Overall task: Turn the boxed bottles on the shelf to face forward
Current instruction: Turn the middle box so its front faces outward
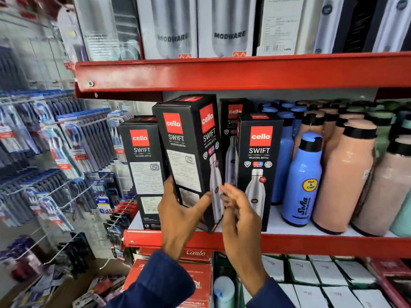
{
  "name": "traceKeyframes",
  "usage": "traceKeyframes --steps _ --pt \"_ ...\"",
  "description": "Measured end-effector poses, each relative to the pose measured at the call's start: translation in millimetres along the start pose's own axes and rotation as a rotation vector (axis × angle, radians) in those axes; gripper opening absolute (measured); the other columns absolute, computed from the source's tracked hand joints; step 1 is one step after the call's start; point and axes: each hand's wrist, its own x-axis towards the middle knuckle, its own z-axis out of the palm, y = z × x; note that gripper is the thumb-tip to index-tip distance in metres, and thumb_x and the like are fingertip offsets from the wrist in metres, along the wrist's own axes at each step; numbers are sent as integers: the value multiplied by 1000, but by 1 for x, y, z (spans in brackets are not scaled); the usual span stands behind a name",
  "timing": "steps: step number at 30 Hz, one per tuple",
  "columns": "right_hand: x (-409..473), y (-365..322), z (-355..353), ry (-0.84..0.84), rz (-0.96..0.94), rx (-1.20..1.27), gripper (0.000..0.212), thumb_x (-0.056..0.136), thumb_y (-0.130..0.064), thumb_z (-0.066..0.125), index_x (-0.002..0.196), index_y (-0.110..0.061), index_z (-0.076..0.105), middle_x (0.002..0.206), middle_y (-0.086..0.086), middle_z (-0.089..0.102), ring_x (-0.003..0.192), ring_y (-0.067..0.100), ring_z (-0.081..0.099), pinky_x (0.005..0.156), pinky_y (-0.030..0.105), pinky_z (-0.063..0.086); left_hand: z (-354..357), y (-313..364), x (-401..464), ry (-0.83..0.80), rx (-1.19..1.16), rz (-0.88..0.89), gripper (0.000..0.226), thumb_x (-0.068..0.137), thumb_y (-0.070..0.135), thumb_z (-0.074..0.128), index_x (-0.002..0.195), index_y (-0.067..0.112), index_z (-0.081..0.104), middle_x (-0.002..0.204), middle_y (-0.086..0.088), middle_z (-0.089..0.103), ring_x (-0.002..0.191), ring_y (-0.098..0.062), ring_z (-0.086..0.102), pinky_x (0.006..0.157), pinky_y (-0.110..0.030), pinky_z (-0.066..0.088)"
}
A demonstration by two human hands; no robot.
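On the red shelf point(289, 243), middle level, stand black Cello Swift boxes. Left hand point(178, 218) holds the tilted box point(189, 156) near its bottom, fingers wrapped round it, thumb on the front edge; box leans left, label side & bottle-picture side both visible. Right hand point(240, 212) is just beside it, fingers loosely curled, holding nothing. Left box point(144, 170) shows its label side; right box point(258, 165) faces fwd. Blue bottle point(302, 181) stands further right.

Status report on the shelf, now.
Left hand gripping tilted Cello box, bottle face angled right. Right hand open beside it. Leftmost box shows label side.
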Motion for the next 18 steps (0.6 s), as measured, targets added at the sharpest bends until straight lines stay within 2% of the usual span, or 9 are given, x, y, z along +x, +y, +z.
traceKeyframes --steps 2,5,7,9,11,13,14,16,18 --pt "3 0 -6 74 -32 -87 41 97 -13 50 136 -24 51 133 -11 61 121 1 56 102 21 47 -8 -2 2 -41 -55 24 70 61 46 76 126 33 53 105 17 74 96 2 69 86 -25 54" --pt "10 2 -9 -14 -7 -166 50 97 -29 52 146 -23 40 143 -10 52 131 1 48 109 22 41 -13 -9 9 -154 -190 42 72 69 31 67 139 28 51 118 17 73 110 -5 68 91 -22 55" --pt "14 2 -5 -75 16 -161 49 98 -30 52 145 -22 42 134 -14 59 119 -5 56 101 19 46 -13 -13 12 -221 -203 75 74 77 27 60 148 24 42 139 15 62 127 -5 59 105 -27 49" --pt "15 4 1 -76 7 -154 45 98 -26 52 142 -19 45 117 -32 57 101 -22 56 89 4 45 -11 -16 16 -284 -184 116 69 87 25 51 154 23 33 152 14 50 139 -5 47 116 -34 39" --pt "18 9 6 -60 24 -145 46 98 -22 53 143 -19 44 113 -36 51 95 -32 49 85 -4 39 -7 -22 21 -346 -170 94 64 94 22 42 156 30 27 134 37 56 123 9 53 110 -22 40" --pt "21 18 11 -43 26 -157 46 98 -21 53 143 -21 43 119 -28 52 99 -33 46 88 -4 37 -4 -26 25 -389 -141 60 64 96 24 38 156 38 22 100 53 56 93 19 53 89 -8 42" --pt "23 23 13 -42 26 -166 46 98 -20 52 142 -22 43 120 -28 51 101 -33 45 88 -5 35 -3 -28 25 -407 -130 57 64 96 25 38 156 39 20 97 55 55 88 21 52 86 -5 41" --pt "24 31 18 -45 39 -184 46 98 -19 52 143 -21 42 121 -28 49 106 -26 47 87 -7 32 0 -35 26 -434 -118 65 63 98 25 37 156 38 18 108 59 51 94 26 51 88 0 38" --pt "20 40 22 -49 68 -217 46 98 -17 52 143 -19 42 124 -20 50 112 -9 50 87 -9 30 2 -44 26 -460 -94 60 62 100 23 36 158 32 16 120 62 43 104 32 46 90 4 34"
